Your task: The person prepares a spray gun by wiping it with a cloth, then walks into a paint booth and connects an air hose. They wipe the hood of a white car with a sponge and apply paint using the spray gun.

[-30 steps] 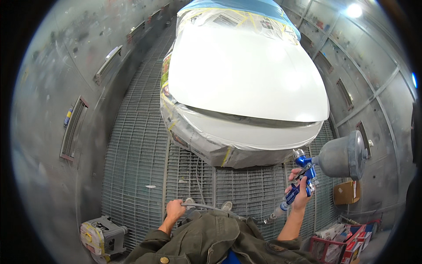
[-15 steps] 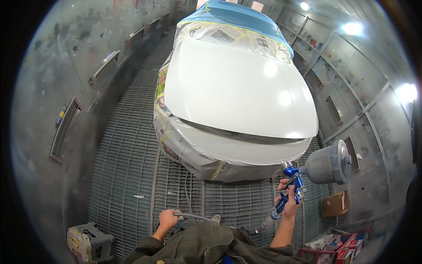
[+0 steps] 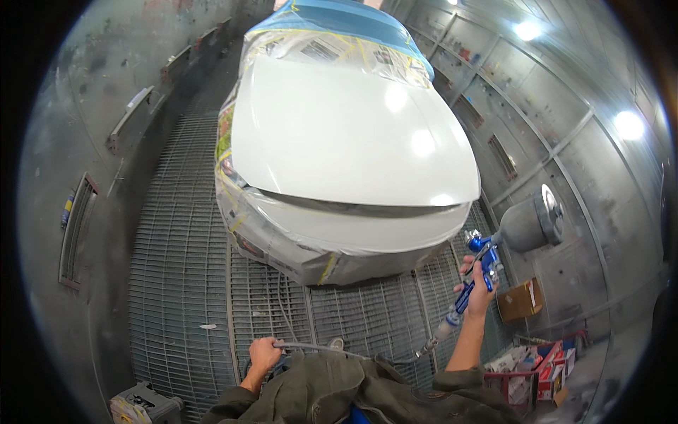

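Note:
In my right hand [image 3: 480,291], closed round its blue handle, is a spray gun [image 3: 487,260] with a grey cup on top. It is tilted, its nozzle pointing left toward the car's front right corner and apart from it. My left hand [image 3: 264,352] is closed on a grey air hose [image 3: 318,348], which runs across my waist toward the gun's lower end. Ahead stands a car with a glossy white hood [image 3: 346,134] and white bumper [image 3: 353,227]. Masking paper and yellow tape [image 3: 329,268] wrap its lower front and side; a blue cover [image 3: 339,22] lies over the roof.
Metal grating [image 3: 176,247] forms the floor. Grey walls with lamps [image 3: 628,126] flank the car. A cardboard box [image 3: 520,300] and a red cart [image 3: 505,385] with boxes stand at the right; a grey case [image 3: 152,404] sits at the lower left.
The view has shifted, so the car and floor sit further left. My right hand with the spray gun is a little further right of the car. My left hand still grips the hose.

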Tool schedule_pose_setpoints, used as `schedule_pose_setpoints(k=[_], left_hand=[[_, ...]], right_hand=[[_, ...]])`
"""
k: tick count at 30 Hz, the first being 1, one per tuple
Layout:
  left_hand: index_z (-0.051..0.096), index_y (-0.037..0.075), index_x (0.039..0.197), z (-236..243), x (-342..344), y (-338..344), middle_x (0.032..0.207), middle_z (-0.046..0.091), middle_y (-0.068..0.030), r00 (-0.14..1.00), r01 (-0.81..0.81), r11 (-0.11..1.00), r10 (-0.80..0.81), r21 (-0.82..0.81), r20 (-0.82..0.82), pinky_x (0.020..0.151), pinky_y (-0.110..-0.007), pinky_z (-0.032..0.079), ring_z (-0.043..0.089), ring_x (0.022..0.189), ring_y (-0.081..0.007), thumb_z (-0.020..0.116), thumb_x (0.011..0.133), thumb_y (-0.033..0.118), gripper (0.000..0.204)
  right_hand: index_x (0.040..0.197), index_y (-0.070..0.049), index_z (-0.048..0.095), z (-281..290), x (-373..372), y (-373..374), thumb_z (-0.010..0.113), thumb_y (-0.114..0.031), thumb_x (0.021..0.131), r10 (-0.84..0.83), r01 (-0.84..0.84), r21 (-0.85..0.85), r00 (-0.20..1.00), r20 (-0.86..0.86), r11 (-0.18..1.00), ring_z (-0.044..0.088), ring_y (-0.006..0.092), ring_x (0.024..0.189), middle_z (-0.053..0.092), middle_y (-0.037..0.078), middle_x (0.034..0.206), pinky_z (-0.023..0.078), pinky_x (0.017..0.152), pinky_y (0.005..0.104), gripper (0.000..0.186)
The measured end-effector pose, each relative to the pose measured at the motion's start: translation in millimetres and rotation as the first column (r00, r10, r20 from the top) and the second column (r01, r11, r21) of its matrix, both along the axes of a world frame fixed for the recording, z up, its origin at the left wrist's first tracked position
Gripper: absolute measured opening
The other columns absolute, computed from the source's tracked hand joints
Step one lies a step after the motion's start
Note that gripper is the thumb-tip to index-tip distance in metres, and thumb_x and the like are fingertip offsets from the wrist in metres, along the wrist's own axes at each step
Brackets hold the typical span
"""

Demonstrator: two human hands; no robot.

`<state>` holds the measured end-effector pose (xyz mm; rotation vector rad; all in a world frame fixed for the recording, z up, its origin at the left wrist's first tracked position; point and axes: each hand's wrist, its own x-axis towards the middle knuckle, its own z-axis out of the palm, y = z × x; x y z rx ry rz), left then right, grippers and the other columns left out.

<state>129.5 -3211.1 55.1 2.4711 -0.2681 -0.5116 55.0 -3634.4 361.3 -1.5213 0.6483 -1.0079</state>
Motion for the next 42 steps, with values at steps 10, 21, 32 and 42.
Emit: schedule_pose_setpoints(k=[10,21,32,42], left_hand=[[0.072,0.006,0.074,-3,-6,-29,0.064,0.062,-0.0201,0.983,0.182,0.983,-0.181,-0.027,0.031,0.063,-0.050,0.048,0.062,0.068,-0.0422,0.069,0.081,0.039,0.034],[0.069,0.006,0.078,5,-18,-63,0.072,0.065,-0.0206,0.938,0.338,0.938,-0.327,0.084,-0.116,0.068,-0.049,0.050,0.063,0.075,-0.0424,0.068,0.067,0.027,0.023],[0.065,0.004,0.070,12,-41,-110,0.071,0.062,-0.0245,0.957,0.283,0.913,-0.249,0.293,-0.148,0.064,-0.052,0.046,0.058,0.074,-0.0476,0.069,0.074,0.032,0.028],[0.067,0.005,0.069,42,-56,-100,0.070,0.062,-0.0234,0.999,0.045,0.967,-0.051,0.251,0.016,0.065,-0.052,0.047,0.060,0.073,-0.0469,0.067,0.081,0.033,0.031]], right_hand=[[0.110,0.000,0.063,-50,-67,-59,0.061,-0.019,0.096,-0.316,0.319,-0.021,0.928,-0.198,0.948,0.061,0.0095,0.078,0.069,0.006,0.102,0.054,0.043,0.0265,0.023],[0.114,0.001,0.063,-102,-142,-102,0.061,-0.018,0.096,-0.356,0.384,0.167,0.918,-0.172,0.908,0.063,0.0113,0.080,0.069,0.009,0.103,0.053,0.040,0.0270,0.026],[0.110,0.002,0.065,-113,-144,-137,0.062,-0.018,0.096,-0.240,0.259,0.257,0.965,-0.103,0.931,0.062,0.0119,0.082,0.069,0.008,0.104,0.053,0.043,0.0274,0.025],[0.105,0.002,0.067,-123,-94,-114,0.059,-0.015,0.096,0.032,0.007,0.298,0.992,-0.125,0.955,0.061,0.0116,0.076,0.066,0.008,0.092,0.053,0.045,0.0267,0.021]])
